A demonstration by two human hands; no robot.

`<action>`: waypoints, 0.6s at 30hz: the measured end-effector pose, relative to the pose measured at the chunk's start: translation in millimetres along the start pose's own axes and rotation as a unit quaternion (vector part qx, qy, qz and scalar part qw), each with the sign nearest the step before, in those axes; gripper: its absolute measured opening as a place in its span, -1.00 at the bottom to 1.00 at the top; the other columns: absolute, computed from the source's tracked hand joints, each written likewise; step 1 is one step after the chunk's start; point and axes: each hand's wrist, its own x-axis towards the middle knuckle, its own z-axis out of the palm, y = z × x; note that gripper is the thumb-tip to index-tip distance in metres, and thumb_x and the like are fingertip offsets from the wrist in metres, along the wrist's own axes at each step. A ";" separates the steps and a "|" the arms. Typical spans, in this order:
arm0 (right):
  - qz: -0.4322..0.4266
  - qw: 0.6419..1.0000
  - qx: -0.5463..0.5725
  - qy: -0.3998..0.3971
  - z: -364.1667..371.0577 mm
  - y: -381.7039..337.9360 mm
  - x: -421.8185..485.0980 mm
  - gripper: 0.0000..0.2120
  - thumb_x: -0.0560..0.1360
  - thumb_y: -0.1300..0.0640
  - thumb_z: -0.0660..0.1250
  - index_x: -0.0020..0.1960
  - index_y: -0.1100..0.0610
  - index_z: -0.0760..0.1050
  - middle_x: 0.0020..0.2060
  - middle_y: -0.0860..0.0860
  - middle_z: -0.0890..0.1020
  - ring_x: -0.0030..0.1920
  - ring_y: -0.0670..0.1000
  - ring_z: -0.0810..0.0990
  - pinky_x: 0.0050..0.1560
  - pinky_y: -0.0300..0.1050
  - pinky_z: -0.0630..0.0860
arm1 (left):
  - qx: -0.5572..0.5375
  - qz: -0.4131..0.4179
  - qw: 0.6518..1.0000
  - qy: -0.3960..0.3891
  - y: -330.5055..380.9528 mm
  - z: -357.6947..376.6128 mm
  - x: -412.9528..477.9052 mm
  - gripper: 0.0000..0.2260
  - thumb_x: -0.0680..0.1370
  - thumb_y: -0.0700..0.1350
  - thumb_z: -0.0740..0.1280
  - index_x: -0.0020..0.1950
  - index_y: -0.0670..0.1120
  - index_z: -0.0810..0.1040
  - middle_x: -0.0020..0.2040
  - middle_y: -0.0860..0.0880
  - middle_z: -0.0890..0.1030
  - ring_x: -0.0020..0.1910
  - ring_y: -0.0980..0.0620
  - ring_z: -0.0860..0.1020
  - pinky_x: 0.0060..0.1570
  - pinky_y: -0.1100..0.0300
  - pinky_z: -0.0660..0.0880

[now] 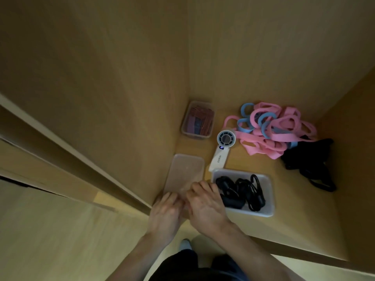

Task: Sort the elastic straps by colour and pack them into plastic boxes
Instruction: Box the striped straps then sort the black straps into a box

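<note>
Now both hands meet at the near short end of the translucent box [186, 169], whose long axis runs away from the person. On its top the right hand [205, 201] lies with fingers spread; the left hand [166, 207] bends at the corner, and I cannot tell if it grips. Unsorted pink and blue straps [272, 126] lie beyond and to the right, nearer the right hand

We look from one wide-angle camera worn on the head, steeply down and forward into a wooden compartment [284, 230]; the left hand [165, 211] and right hand [205, 205] lie nearest, close beneath us.
</note>
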 end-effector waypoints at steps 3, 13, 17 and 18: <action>0.005 1.000 -0.012 -0.001 6.0 2.9 -1.5 -0.91 0.31 0.00 0.38 -0.25 0.01 0.55 -0.24 -0.03 0.53 -0.13 0.08 0.54 -0.05 -0.02 0.25 | -0.010 0.002 1.000 0.002 -2.1 -1.4 1.5 -0.83 0.35 -0.13 0.56 -0.19 0.02 0.61 -0.21 0.07 0.52 -0.15 0.01 0.52 -0.17 0.13 0.51; -0.022 0.998 0.017 0.060 9.6 5.6 -2.4 -0.86 0.31 0.11 0.49 -0.28 0.00 0.51 -0.30 -0.08 0.52 -0.16 0.03 0.54 -0.03 -0.04 0.29 | -0.011 0.028 0.999 0.029 -2.5 -15.4 -2.7 -0.85 0.43 -0.15 0.49 -0.07 0.03 0.59 -0.11 0.08 0.49 -0.10 0.00 0.49 -0.10 0.13 0.47; -0.010 0.989 0.069 0.127 6.0 11.9 -10.0 -0.89 0.45 0.11 0.41 -0.21 0.02 0.49 -0.24 -0.09 0.52 -0.15 0.00 0.51 0.00 -0.10 0.31 | -0.064 0.011 0.993 0.101 7.0 -34.2 -0.4 -0.82 0.55 -0.08 0.33 0.12 -0.06 0.60 0.16 0.01 0.54 0.13 -0.05 0.54 0.09 0.07 0.51; -0.001 0.986 0.088 0.140 3.4 13.3 -11.3 -0.90 0.50 0.09 0.35 -0.19 0.02 0.50 -0.21 -0.09 0.53 -0.14 -0.01 0.52 0.01 -0.10 0.33 | -0.090 -0.008 0.990 0.108 10.0 -39.5 0.1 -0.74 0.57 -0.04 0.29 0.22 -0.10 0.56 0.27 -0.03 0.52 0.25 -0.06 0.51 0.20 0.09 0.49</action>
